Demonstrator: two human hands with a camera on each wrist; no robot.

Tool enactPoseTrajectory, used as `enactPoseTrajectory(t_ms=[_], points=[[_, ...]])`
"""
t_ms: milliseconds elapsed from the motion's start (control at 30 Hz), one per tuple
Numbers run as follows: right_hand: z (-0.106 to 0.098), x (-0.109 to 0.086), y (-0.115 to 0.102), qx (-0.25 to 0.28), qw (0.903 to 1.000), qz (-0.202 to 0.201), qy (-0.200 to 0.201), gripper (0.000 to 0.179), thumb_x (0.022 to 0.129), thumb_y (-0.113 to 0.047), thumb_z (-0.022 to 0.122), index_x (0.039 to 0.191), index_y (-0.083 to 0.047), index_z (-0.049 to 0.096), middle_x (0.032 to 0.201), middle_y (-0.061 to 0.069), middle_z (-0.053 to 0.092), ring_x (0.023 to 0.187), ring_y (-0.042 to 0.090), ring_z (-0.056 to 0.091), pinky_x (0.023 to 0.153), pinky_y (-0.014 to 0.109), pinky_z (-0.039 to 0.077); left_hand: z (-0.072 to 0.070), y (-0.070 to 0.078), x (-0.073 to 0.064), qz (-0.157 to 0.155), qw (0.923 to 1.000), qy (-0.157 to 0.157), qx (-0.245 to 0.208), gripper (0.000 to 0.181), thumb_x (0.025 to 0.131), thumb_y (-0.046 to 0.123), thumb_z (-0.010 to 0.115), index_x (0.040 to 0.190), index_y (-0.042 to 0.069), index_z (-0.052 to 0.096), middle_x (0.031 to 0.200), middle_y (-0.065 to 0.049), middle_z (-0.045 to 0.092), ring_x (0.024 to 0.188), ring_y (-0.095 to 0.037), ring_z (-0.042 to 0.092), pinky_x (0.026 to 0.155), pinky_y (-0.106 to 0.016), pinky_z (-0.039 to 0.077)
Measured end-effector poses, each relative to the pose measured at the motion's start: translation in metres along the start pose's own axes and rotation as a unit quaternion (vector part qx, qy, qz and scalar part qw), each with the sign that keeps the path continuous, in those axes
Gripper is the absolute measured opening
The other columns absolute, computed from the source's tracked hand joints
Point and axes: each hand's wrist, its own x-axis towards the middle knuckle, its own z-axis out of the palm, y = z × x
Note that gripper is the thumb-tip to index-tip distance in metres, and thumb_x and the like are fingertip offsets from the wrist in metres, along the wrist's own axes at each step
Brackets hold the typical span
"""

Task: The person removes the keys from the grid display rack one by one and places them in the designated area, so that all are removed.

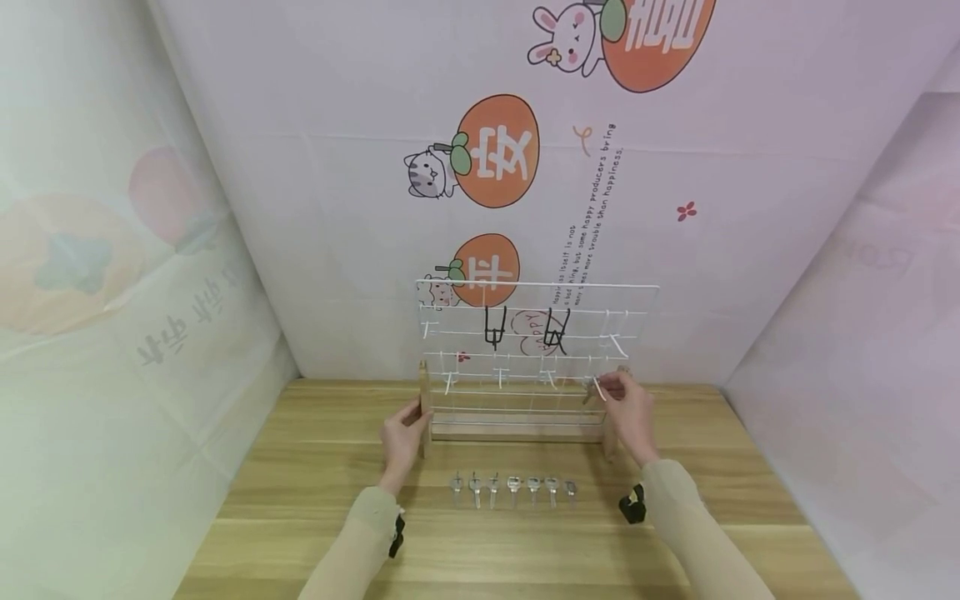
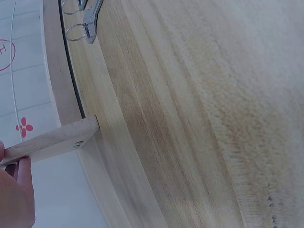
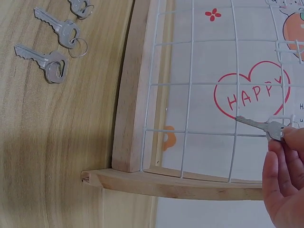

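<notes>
My right hand (image 1: 630, 415) pinches a silver key (image 3: 260, 125) by its head between thumb and fingers. The blade points away from the fingertips, toward the wire grid (image 3: 190, 84). In the head view the key is at the lower right of the grid, right at a white hook (image 1: 600, 388). On the other side, my left hand (image 1: 401, 437) grips the wooden side post (image 1: 425, 392) of the rack, thumb and fingers around its edge. A wooden crossbar (image 1: 517, 431) joins the two posts at the bottom.
Several silver keys (image 1: 513, 486) with small rings lie in a row on the wooden table (image 1: 480, 558) before the rack. More white hooks (image 1: 450, 383) and two black hooks (image 1: 494, 327) hang on the grid. A printed cloth (image 1: 337, 208) rises behind.
</notes>
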Motion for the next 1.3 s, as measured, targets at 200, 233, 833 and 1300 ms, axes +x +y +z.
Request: enactPoseTrajectory(t_ms=[200, 233, 833, 1300], points=[[-0.002, -0.003, 0.0, 0.004, 0.9999, -0.01, -0.002, 0.015, 0.091, -0.002, 0.067, 0.106, 0.003, 0.067, 0.103, 0.023, 0.073, 0.092, 0.033, 0.07, 0.073, 0.003, 0.045, 0.0, 0.0, -0.001, -0.004, 1.0, 0.0, -0.003, 0.034, 0.084, 0.002, 0.076, 0.116, -0.003, 0.069, 0.118, -0.025, 0.069, 0.109, -0.039, 0.07, 0.088, -0.033, 0.063], [-0.002, -0.003, 0.0, 0.005, 0.9999, -0.011, -0.005, 0.016, 0.091, -0.001, 0.067, 0.106, 0.003, 0.067, 0.104, 0.023, 0.073, 0.093, 0.034, 0.07, 0.073, 0.002, 0.045, -0.001, 0.0, -0.001, -0.003, 1.0, 0.0, -0.003, 0.034, 0.084, 0.002, 0.076, 0.117, -0.003, 0.069, 0.118, -0.025, 0.069, 0.109, -0.039, 0.07, 0.088, -0.033, 0.063], [-0.011, -0.008, 0.002, -0.019, 0.9948, -0.098, -0.019, 0.018, 0.089, 0.003, 0.066, 0.107, 0.005, 0.07, 0.094, 0.023, 0.074, 0.08, 0.031, 0.07, 0.071, 0.029, 0.064, -0.002, -0.002, 0.0, 0.001, 1.0, -0.001, -0.004, 0.033, 0.084, 0.002, 0.075, 0.116, -0.002, 0.069, 0.118, -0.025, 0.07, 0.108, -0.039, 0.07, 0.087, -0.032, 0.063], [-0.018, -0.012, 0.004, -0.019, 0.9953, -0.094, -0.018, 0.013, 0.088, 0.003, 0.067, 0.101, 0.0, 0.071, 0.099, 0.019, 0.075, 0.082, 0.02, 0.07, 0.073, 0.021, 0.063, -0.001, -0.002, 0.002, -0.007, 1.0, -0.005, 0.0, 0.035, 0.084, 0.004, 0.076, 0.118, 0.0, 0.069, 0.118, -0.023, 0.07, 0.107, -0.037, 0.071, 0.089, -0.035, 0.063]])
